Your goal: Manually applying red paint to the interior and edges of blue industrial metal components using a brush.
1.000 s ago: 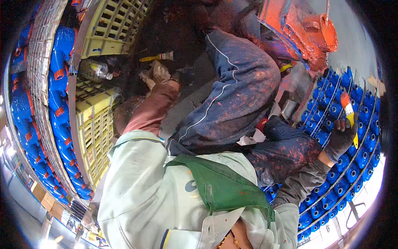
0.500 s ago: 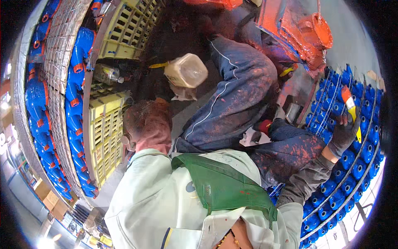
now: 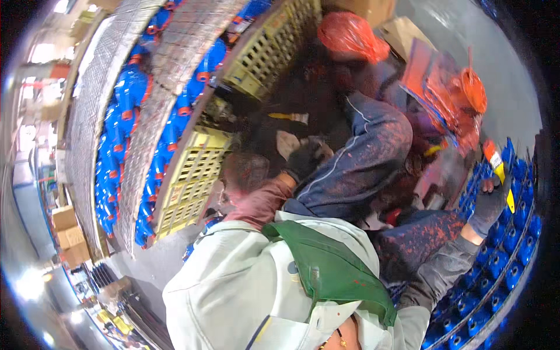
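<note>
My right hand [image 3: 491,197], in a grey glove, is closed round a paintbrush [image 3: 497,166] with a yellow handle and red bristles, held up at the right. My left hand [image 3: 308,158], in a dark glove below a reddish sleeve, reaches in beside my left knee. Its fingers are blurred. A pale beige thing [image 3: 286,143] is right against it, too smeared to name or to tell whether it is held. Another paintbrush [image 3: 290,117] with a yellow handle lies on the dark surface just beyond.
Yellow slatted crates [image 3: 195,181] stand at the left, beside mesh racks of blue bottle-shaped parts [image 3: 129,93] with red ends. Many more blue parts [image 3: 496,262] fill a rack at the right. Red-coated plastic and a red paint-covered container [image 3: 437,87] are at the far right.
My left hand has come out to the right, toward my knee. The pale translucent jug no longer shows where it stood, uncovering the lying paintbrush. The view has shifted; my right hand still holds its paintbrush.
</note>
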A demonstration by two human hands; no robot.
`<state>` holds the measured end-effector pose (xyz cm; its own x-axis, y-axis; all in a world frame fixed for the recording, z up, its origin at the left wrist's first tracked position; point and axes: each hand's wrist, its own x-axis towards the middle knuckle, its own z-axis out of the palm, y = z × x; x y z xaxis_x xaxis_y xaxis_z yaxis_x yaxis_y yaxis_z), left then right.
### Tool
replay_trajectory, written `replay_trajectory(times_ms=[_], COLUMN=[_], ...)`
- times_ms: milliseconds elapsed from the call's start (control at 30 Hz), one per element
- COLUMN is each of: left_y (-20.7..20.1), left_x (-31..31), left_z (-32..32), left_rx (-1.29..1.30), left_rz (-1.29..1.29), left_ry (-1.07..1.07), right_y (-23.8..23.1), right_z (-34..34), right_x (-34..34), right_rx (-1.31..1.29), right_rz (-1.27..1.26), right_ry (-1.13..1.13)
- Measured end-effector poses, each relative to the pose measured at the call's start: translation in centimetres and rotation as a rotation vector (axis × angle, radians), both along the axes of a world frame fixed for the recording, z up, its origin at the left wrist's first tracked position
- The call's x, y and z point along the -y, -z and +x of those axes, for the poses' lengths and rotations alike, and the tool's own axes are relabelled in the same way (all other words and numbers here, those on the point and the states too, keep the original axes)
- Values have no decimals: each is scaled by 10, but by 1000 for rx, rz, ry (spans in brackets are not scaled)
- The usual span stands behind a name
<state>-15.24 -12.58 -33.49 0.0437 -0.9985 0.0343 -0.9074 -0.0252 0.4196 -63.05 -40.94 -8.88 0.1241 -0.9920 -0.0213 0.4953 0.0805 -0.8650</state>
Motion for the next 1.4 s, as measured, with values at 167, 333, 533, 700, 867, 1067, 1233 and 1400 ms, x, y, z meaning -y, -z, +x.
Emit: replay_trajectory(times_ms=[167,333,533,700,867,1067,1233,1400], left_y=[-10,-163,-370,-393,-374,-365,-373,-378], left_x=[-20,-37,-128,-177,-186,-185,-182,-180], left_z=[-7,46,116,192,244,246,247,248], left_rx=[-273,-328,95,645,713,864,746,817], left_rz=[62,-1,-88,-189,-72,21,-89,6], left_ry=[-67,-401,-847,-1106,-1083,-1075,-1096,-1053], right_y=[12,27,43,59,76,78,68,59], right_z=[18,21,11,1,-13,-24,-15,-6], right_x=[8,23,37,45,53,52,42,32], right_rx=[-5,217,161,178,143,212,210,32], right_rz=[115,245,240,155,109,259,154,92], right_ry=[-36,-250,-219,-270,-286,-164,-287,-114])
